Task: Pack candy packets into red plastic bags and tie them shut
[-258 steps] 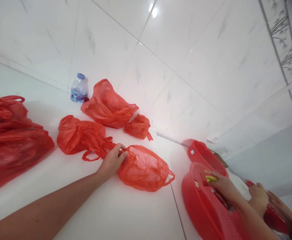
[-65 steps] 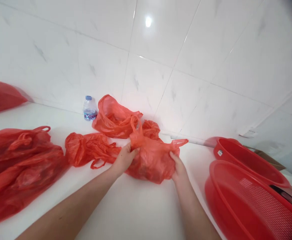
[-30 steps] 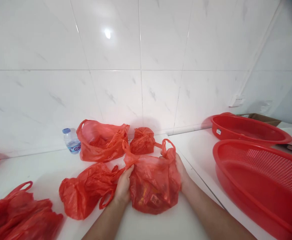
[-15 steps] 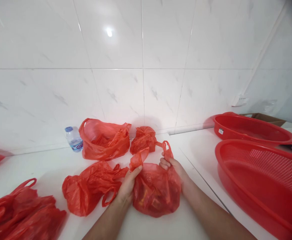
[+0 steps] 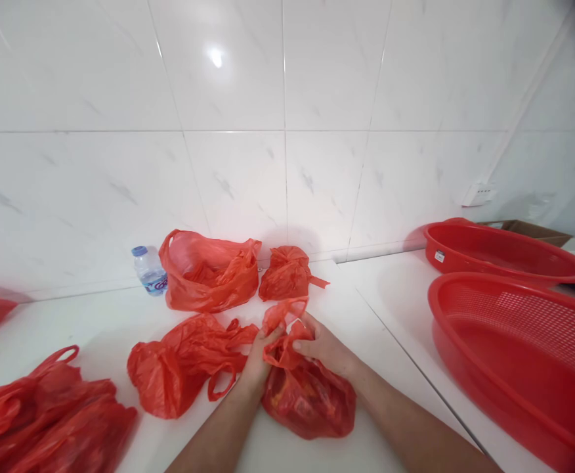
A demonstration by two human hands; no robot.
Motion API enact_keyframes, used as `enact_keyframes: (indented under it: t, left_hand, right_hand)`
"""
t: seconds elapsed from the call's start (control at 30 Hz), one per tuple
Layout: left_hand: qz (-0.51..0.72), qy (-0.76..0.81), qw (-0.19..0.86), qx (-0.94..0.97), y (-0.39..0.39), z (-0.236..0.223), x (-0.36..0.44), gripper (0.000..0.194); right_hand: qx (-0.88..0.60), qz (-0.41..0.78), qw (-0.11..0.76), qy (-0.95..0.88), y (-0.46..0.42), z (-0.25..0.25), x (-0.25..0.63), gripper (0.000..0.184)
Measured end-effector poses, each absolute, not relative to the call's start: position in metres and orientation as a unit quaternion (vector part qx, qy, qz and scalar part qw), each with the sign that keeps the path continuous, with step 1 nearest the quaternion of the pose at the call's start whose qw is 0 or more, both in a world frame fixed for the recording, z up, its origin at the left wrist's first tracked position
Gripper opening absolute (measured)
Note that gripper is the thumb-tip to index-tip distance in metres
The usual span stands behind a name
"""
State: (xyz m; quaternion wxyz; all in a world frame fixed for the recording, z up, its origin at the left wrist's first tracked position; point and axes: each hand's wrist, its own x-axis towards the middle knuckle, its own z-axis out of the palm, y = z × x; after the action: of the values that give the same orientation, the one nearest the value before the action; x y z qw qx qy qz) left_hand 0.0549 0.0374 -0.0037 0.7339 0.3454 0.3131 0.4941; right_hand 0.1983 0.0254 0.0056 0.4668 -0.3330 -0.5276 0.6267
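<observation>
A filled red plastic bag (image 5: 312, 401) rests on the white table in front of me, with something yellowish showing dimly through its side. My left hand (image 5: 262, 351) is closed on the bag's top at the left handle. On the other side, my right hand (image 5: 319, 341) grips the right handle and has brought it across to the left one, so the neck is bunched between both hands. A crumpled red bag (image 5: 174, 368) lies just left of my left hand. Behind my hands sits a small knotted red bag (image 5: 285, 272).
An open red bag (image 5: 209, 276) and a water bottle (image 5: 149, 270) stand by the tiled wall. More red bags (image 5: 51, 420) lie at the near left. On the right are a red mesh basket (image 5: 504, 355), a red basin (image 5: 494, 253) and a cardboard box (image 5: 538, 231).
My right hand has moved left, carrying its handle over to the left one. The bag's spread mouth has drawn together. The view has shifted slightly.
</observation>
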Motion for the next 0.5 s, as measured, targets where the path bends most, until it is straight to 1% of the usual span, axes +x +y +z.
enact_keyframes:
  t: [0.07,0.1,0.17,0.23,0.3,0.33,0.37,0.4,0.43,0.5]
  left_hand:
    - [0.484,0.298,0.728,0.383,0.036,-0.003,0.059,0.022]
    - [0.48,0.293,0.726,0.397,0.035,-0.003,0.06,0.021]
    - [0.479,0.291,0.713,0.42,0.035,-0.004,0.062,0.028]
    - [0.482,0.305,0.682,0.459,0.033,-0.007,0.062,0.045]
    - [0.502,0.332,0.62,0.504,0.032,-0.009,0.061,0.062]
    - [0.518,0.344,0.582,0.524,0.031,-0.011,0.06,0.067]
    - [0.533,0.354,0.547,0.541,0.031,-0.011,0.059,0.067]
    - [0.543,0.358,0.523,0.551,0.031,-0.012,0.059,0.061]
    - [0.543,0.357,0.517,0.557,0.032,-0.012,0.059,0.051]
    - [0.53,0.346,0.55,0.544,0.035,-0.011,0.058,0.035]
  right_hand:
    - [-0.347,0.613,0.47,-0.532,0.028,0.0,0.196,0.029]
    - [-0.362,0.608,0.47,-0.527,0.03,-0.003,0.196,0.022]
    - [-0.389,0.606,0.471,-0.509,0.035,-0.008,0.197,0.025]
    - [-0.406,0.607,0.48,-0.487,0.039,-0.011,0.2,0.023]
    - [-0.422,0.598,0.488,-0.476,0.041,-0.011,0.2,0.02]
    - [-0.436,0.587,0.488,-0.477,0.041,-0.009,0.2,0.019]
    - [-0.451,0.573,0.485,-0.483,0.04,-0.007,0.2,0.019]
    - [-0.461,0.564,0.48,-0.49,0.038,-0.005,0.199,0.021]
    - [-0.461,0.564,0.477,-0.492,0.036,-0.003,0.199,0.021]
    - [-0.421,0.602,0.482,-0.478,0.032,0.0,0.2,0.015]
